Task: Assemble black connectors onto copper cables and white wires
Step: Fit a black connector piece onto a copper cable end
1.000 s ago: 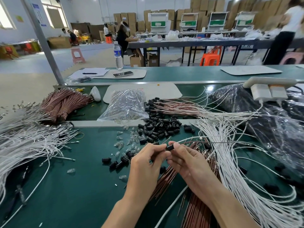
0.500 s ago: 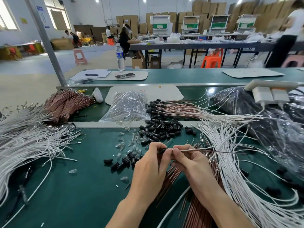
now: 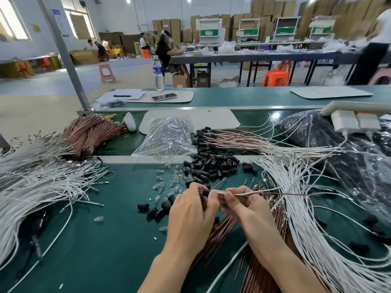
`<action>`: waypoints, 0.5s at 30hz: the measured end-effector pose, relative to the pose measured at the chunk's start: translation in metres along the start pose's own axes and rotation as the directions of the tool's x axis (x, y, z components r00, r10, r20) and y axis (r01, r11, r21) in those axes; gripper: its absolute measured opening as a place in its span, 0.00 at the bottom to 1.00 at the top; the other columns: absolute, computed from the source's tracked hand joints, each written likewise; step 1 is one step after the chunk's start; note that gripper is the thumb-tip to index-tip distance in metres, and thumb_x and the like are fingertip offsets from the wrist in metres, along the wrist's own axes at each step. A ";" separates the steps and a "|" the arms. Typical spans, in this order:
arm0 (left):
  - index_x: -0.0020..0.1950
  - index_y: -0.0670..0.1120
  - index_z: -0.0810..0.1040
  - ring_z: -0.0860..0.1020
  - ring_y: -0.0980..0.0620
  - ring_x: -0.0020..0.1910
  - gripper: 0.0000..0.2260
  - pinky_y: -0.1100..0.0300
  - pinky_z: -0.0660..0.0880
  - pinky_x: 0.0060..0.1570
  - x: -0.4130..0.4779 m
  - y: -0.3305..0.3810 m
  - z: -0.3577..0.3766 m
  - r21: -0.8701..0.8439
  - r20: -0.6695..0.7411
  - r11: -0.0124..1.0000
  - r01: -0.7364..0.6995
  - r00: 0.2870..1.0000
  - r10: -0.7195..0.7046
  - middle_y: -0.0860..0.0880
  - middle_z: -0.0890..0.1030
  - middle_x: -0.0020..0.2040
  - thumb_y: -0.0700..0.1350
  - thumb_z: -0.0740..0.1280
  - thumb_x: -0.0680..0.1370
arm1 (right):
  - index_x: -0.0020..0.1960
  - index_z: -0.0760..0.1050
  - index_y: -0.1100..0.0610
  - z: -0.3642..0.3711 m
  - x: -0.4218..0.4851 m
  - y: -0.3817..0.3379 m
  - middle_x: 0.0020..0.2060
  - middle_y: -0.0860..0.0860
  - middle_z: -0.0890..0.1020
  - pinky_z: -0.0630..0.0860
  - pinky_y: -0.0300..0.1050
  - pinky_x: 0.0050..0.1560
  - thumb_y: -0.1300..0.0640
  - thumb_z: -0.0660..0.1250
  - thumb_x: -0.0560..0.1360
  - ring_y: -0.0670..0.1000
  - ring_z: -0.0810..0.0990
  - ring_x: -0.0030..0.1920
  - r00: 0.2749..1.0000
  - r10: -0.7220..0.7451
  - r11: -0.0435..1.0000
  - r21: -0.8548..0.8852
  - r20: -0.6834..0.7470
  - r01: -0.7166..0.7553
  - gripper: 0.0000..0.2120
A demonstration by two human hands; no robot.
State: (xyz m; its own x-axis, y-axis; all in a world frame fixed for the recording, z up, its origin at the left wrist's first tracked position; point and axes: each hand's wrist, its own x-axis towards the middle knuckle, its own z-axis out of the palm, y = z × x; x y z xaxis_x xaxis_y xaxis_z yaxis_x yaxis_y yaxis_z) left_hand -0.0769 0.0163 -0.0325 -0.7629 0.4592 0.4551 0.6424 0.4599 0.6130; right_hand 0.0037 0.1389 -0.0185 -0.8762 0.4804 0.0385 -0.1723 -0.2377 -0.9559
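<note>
Pinching black connector (image 3: 206,192) in left hand (image 3: 190,214), white wire (image 3: 247,194) and copper cable (image 3: 300,194) in right hand (image 3: 247,206), straighter than a moment ago, probably almost seated.

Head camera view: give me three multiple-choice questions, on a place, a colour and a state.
1. Where is the phone? A) on a white mat B) among loose connectors C) under a hand
2. The bench top's colour? A) grey B) green C) white
3. The left hand is: A) resting open B) lifting a bottle C) pinching a black connector
Answers: A, the phone lies on the mat; B, the bare top shows green; C, its fingertips close on the connector, the right hand holds the wires.
</note>
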 end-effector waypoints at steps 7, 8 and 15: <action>0.39 0.56 0.61 0.70 0.62 0.49 0.14 0.59 0.59 0.40 -0.001 0.006 0.003 -0.018 -0.016 1.000 -0.008 1.000 0.008 0.56 0.69 0.30 0.59 0.47 0.81 | 0.50 0.79 0.66 -0.001 -0.001 0.001 0.50 0.61 0.87 0.82 0.41 0.51 0.58 0.68 0.74 0.58 0.86 0.54 0.999 0.033 0.985 0.168 0.037 -0.038 0.10; 0.38 0.57 0.59 0.70 0.61 0.49 0.14 0.59 0.59 0.39 -0.001 0.008 0.002 -0.022 -0.021 1.000 -0.016 1.000 0.016 0.56 0.68 0.29 0.59 0.48 0.81 | 0.50 0.79 0.66 -0.002 -0.001 0.001 0.50 0.62 0.86 0.82 0.41 0.51 0.59 0.68 0.74 0.58 0.86 0.55 0.998 0.037 0.981 0.190 0.046 -0.045 0.10; 0.38 0.56 0.64 0.71 0.58 0.46 0.17 0.60 0.62 0.41 -0.005 0.008 -0.001 -0.091 0.010 0.996 0.008 1.000 -0.007 0.53 0.72 0.30 0.63 0.46 0.80 | 0.53 0.77 0.68 -0.001 -0.002 -0.006 0.53 0.64 0.85 0.83 0.41 0.49 0.60 0.68 0.74 0.60 0.85 0.56 0.991 0.098 0.960 0.255 0.096 -0.119 0.12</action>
State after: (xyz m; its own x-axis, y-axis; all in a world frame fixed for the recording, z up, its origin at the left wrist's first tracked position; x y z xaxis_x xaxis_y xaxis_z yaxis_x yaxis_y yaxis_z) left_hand -0.0680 0.0168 -0.0289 -0.7668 0.4632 0.4444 0.6270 0.3923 0.6730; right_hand 0.0071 0.1404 -0.0134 -0.9281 0.3713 -0.0272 -0.1755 -0.5006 -0.8477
